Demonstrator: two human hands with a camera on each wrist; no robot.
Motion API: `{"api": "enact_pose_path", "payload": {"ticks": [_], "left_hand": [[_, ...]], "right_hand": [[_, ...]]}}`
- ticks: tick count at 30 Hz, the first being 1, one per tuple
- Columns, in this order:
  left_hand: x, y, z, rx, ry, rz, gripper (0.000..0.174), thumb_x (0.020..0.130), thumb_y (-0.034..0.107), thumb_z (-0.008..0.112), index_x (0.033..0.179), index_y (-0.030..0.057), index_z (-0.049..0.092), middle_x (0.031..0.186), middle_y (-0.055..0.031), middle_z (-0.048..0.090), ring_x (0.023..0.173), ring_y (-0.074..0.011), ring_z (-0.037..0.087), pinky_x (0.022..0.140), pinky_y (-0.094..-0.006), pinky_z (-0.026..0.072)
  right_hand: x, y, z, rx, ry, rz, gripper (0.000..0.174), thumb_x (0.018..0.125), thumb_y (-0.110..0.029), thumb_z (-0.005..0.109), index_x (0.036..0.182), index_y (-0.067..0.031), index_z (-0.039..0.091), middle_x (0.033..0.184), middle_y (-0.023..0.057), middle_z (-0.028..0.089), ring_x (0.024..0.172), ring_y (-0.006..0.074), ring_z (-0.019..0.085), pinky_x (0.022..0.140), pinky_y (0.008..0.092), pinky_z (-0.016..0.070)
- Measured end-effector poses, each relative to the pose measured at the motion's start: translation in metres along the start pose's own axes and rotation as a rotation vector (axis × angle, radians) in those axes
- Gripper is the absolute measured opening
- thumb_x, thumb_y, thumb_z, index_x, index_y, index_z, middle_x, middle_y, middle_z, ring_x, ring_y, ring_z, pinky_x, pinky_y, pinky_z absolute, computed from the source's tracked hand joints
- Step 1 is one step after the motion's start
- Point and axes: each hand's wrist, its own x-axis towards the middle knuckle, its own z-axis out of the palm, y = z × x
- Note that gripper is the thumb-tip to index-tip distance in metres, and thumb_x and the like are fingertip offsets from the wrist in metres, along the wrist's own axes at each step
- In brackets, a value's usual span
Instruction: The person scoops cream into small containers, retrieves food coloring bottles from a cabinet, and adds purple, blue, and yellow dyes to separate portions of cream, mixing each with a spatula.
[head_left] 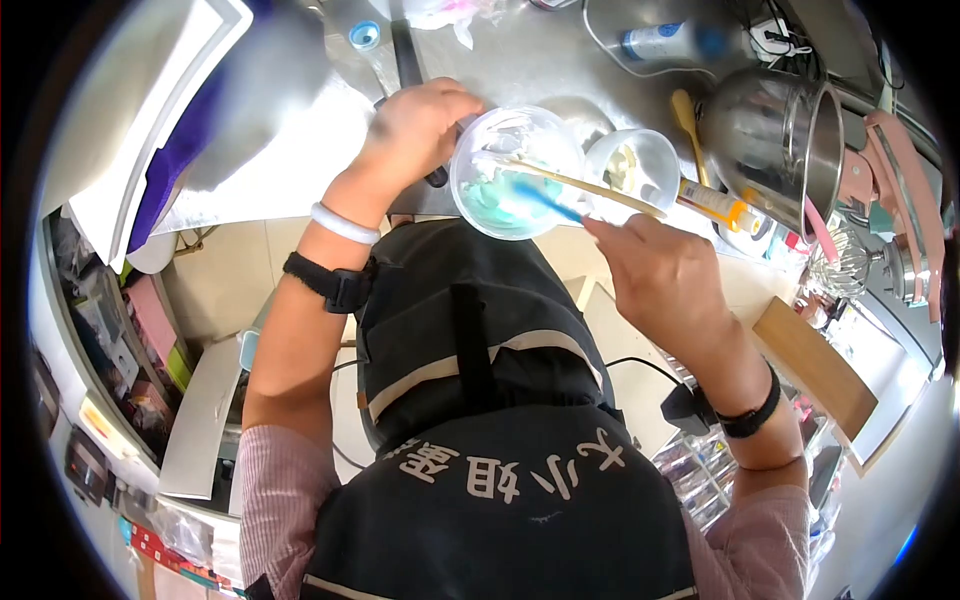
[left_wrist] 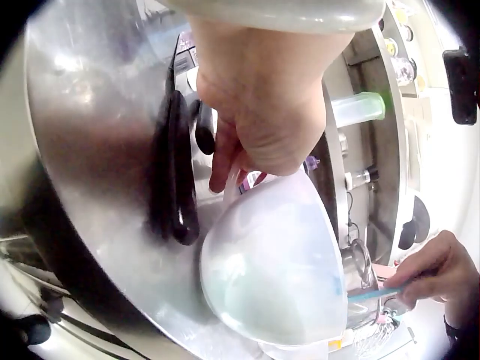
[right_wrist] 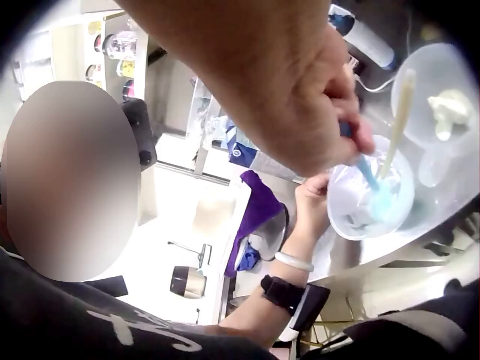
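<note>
My left hand [head_left: 425,122] grips the handle of a translucent plastic mixing bowl [left_wrist: 274,255], whose open side is tilted toward my right hand. Inside lie white and mint-green cream [head_left: 492,200], smeared up the wall. A blue spatula [right_wrist: 367,171] is pinched between the thumb and fingers of my right hand [head_left: 665,272], its blurred head down in the cream. A second spatula with a pale wooden-looking handle [head_left: 590,187] leans in the same bowl, its handle sticking out over the rim toward the right.
Right of the bowl stands a second translucent bowl [head_left: 655,160] with pale cream in it. Farther right are an orange-capped bottle [head_left: 715,204], a wooden-handled tool [head_left: 687,120], a steel mixer bowl [head_left: 770,140] and a pink mixer [head_left: 905,200]. A black-handled tool [left_wrist: 180,172] lies beside my left hand.
</note>
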Motion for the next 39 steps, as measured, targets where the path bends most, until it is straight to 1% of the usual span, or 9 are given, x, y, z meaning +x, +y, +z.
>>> {"api": "enact_pose_path", "payload": {"ticks": [8,14,19,22,26,28,32,34,39], "left_hand": [[0.0,-0.003,0.003,0.015,-0.005,0.008,0.024,0.067,-0.011,0.061,0.087,0.0004,0.065,0.09,-0.0154,0.065,0.08,-0.0324,0.064,0.071,-0.0346,0.053],[-0.003,-0.002,0.002,0.013,0.021,0.004,0.024,0.066,-0.01,0.061,0.087,0.0007,0.065,0.09,-0.0146,0.065,0.079,-0.0325,0.064,0.071,-0.0351,0.0531],[-0.002,-0.001,0.006,0.011,0.007,-0.001,0.023,0.066,-0.008,0.062,0.087,0.0017,0.066,0.09,-0.0138,0.066,0.078,-0.0316,0.064,0.071,-0.0349,0.0536],[-0.002,0.0,0.005,0.029,0.027,0.016,0.022,0.067,-0.008,0.061,0.086,0.0013,0.066,0.091,-0.0143,0.066,0.078,-0.0313,0.065,0.07,-0.035,0.0538],[-0.002,-0.001,0.008,0.011,0.028,0.021,0.02,0.068,-0.007,0.061,0.085,0.0011,0.066,0.091,-0.0148,0.066,0.079,-0.0316,0.064,0.069,-0.0352,0.0535],[-0.003,-0.002,0.004,0.008,0.019,0.016,0.019,0.068,-0.007,0.061,0.085,0.001,0.066,0.09,-0.0148,0.066,0.079,-0.0317,0.064,0.069,-0.0353,0.0534],[-0.002,0.001,0.007,-0.003,0.018,-0.012,0.02,0.068,-0.007,0.062,0.085,0.001,0.066,0.089,-0.0148,0.066,0.079,-0.0322,0.064,0.069,-0.0354,0.0531],[-0.002,0.002,0.007,-0.006,0.02,0.005,0.021,0.067,-0.007,0.062,0.086,0.001,0.066,0.089,-0.0149,0.066,0.079,-0.0325,0.064,0.069,-0.0356,0.053],[-0.001,-0.002,0.008,-0.013,0.043,0.012,0.02,0.069,0.0,0.061,0.085,0.0088,0.068,0.086,-0.0096,0.064,0.077,-0.0305,0.062,0.068,-0.0367,0.0505]], "right_hand": [[0.001,0.001,0.008,0.017,0.009,-0.036,0.034,0.072,0.001,0.058,0.104,-0.0096,0.065,0.065,0.0049,0.052,0.055,0.0225,0.056,0.048,0.0322,0.0446],[-0.002,0.008,0.003,0.041,0.023,-0.02,0.024,0.081,-0.004,0.058,0.103,-0.0109,0.064,0.064,0.0059,0.056,0.055,0.0238,0.058,0.049,0.0336,0.0459],[-0.007,0.003,0.021,-0.059,-0.237,0.102,0.024,0.084,-0.006,0.058,0.107,-0.0081,0.062,0.063,0.0079,0.057,0.054,0.0267,0.057,0.051,0.0349,0.0454],[-0.004,-0.009,0.019,0.074,0.049,-0.017,0.027,0.077,-0.005,0.054,0.102,-0.0091,0.064,0.066,0.0049,0.055,0.055,0.0221,0.058,0.048,0.0327,0.0465],[-0.007,0.007,0.011,-0.098,-0.068,-0.075,0.033,0.072,-0.006,0.059,0.103,-0.0108,0.065,0.07,0.0053,0.053,0.061,0.0207,0.059,0.048,0.0327,0.0456],[-0.003,0.013,-0.005,-0.066,0.021,-0.054,0.027,0.074,-0.007,0.057,0.099,-0.0101,0.067,0.068,0.0058,0.055,0.059,0.0215,0.059,0.048,0.0331,0.0459],[-0.007,-0.005,0.019,0.033,-0.206,0.053,0.022,0.084,-0.009,0.059,0.105,-0.0064,0.064,0.068,0.0081,0.06,0.059,0.023,0.06,0.052,0.0348,0.0465],[-0.003,-0.006,0.019,0.078,0.013,0.022,0.023,0.082,-0.007,0.06,0.105,-0.0085,0.065,0.066,0.0069,0.057,0.057,0.0228,0.058,0.05,0.0337,0.0459],[-0.001,0.011,0.006,-0.07,-0.001,-0.094,0.031,0.074,-0.005,0.06,0.104,-0.0098,0.064,0.064,0.0051,0.053,0.055,0.0218,0.057,0.049,0.0327,0.0455]]}}
